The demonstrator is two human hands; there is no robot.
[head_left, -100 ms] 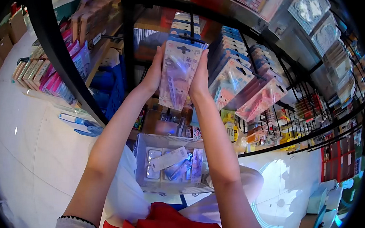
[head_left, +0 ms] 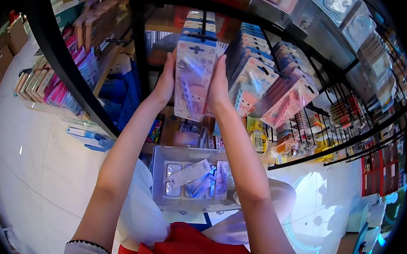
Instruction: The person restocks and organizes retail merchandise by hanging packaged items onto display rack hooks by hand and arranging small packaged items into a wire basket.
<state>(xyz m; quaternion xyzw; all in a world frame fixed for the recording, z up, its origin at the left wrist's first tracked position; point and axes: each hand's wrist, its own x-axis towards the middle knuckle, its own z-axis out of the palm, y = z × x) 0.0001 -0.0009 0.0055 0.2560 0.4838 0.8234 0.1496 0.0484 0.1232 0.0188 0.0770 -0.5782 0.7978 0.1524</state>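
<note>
A row of carded blister packs hangs from a black hook in front of me. The front blister pack (head_left: 195,81) has a euro slot, a cartoon print and a slim pen-like item under clear plastic. My left hand (head_left: 165,83) lies along the left side of this row, thumb pointing up. On the opposite side my right hand (head_left: 219,84) presses in the same way, so the packs are held between both hands. The other fingers are mostly hidden behind the packs. Close to my right hand hangs another row of blister packs (head_left: 252,88), blue and white with a cartoon figure.
Pink blister packs (head_left: 290,102) hang farther right. Below my arms, a grey mesh basket (head_left: 158,201) holds several packaged items. A black rack post (head_left: 70,70) slants along the left, beside a blue crate (head_left: 129,93). Yellow-packed goods (head_left: 258,139) hang low to the right.
The view has shifted slightly, so the hands and packs appear a little farther left. My right hand sits marginally looser against the front pack's edge.
</note>
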